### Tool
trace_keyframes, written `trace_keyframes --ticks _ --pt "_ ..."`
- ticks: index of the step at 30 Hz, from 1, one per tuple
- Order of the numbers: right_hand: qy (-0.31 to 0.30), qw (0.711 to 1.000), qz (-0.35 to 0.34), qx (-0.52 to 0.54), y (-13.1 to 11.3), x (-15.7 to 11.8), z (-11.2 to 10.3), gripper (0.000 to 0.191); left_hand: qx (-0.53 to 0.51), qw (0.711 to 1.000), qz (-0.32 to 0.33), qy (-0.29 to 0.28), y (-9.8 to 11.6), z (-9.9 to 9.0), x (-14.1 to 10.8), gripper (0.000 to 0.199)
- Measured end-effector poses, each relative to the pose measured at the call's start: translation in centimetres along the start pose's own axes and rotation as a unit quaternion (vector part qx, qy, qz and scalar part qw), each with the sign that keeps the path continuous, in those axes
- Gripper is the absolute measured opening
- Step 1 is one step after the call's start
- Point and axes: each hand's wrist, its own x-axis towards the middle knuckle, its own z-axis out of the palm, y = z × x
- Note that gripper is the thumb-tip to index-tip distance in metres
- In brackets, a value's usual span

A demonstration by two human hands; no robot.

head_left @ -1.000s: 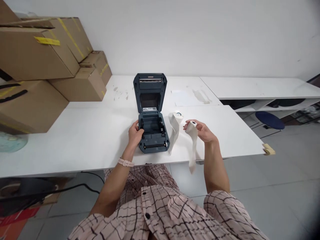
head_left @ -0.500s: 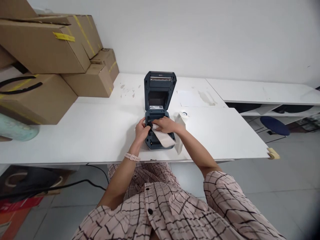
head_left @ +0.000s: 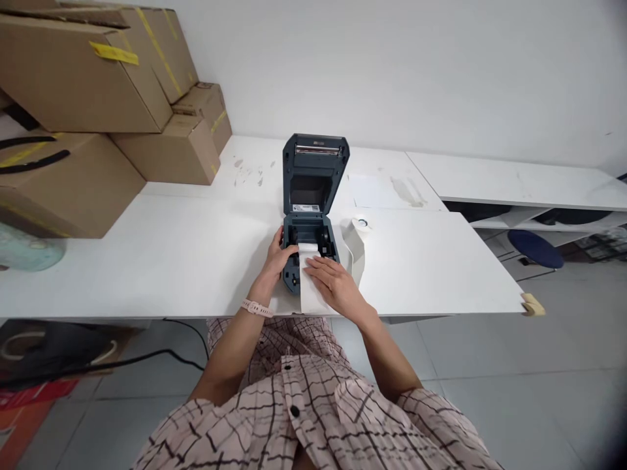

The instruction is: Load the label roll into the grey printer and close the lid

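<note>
A dark blue-grey label printer (head_left: pixel 313 173) stands on the white table with its lid tipped up and back. Inside its base sits a small white paper roll (head_left: pixel 308 248), and its loose strip (head_left: pixel 309 294) runs forward over the printer's front towards the table edge. My left hand (head_left: pixel 274 262) grips the printer's left side, thumb over the inner edge by the roll, fingers along the outside. Flat on the strip lies my right hand (head_left: pixel 336 284), fingers stretched out and pointing left. Part of the strip is hidden beneath it.
Just right of the printer, another white paper roll (head_left: pixel 361 225) stands with its tail (head_left: pixel 356 258) curling forward. Cardboard boxes (head_left: pixel 127 98) are stacked at the left, beside a pale green wrapped bundle (head_left: pixel 29 249). A blue stool (head_left: pixel 535 249) stands on the floor at the right.
My right hand has moved from the roll inside the printer forward onto the strip, which now lies straight over the front. The roll sits lower in the base. My left hand stays at the printer's side.
</note>
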Motion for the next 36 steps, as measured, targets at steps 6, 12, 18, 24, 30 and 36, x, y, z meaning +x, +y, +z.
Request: trace_keyframes --ticks 6,12,18,24,30,36 --pt "-0.013 1.0 0.008 0.016 0.4 -0.2 -0.2 0.038 0.012 1.0 -0.004 -0.006 0.2 -0.2 0.4 0.084" --pt "-0.07 0.997 0.006 0.025 -3.2 -1.5 -1.7 0.038 0.049 0.999 -0.015 0.007 0.5 -0.2 -1.4 0.084" --pt "-0.101 0.965 -0.061 0.235 -3.1 -0.2 -8.9 0.037 0.081 0.997 -0.015 0.01 -1.9 0.1 -8.6 0.109" --pt "0.182 0.97 0.059 0.153 6.9 13.3 -11.3 0.07 0.083 0.996 -0.016 -0.018 -2.8 -0.2 -11.2 0.116" --pt "0.177 0.954 0.049 0.237 10.4 18.7 -10.0 0.083 0.073 0.997 -0.025 -0.032 -2.7 -0.6 -11.3 0.117" --pt "0.239 0.94 0.087 0.227 2.0 7.5 -8.1 0.058 0.048 0.999 -0.016 0.013 -1.6 -1.7 -10.9 0.091"
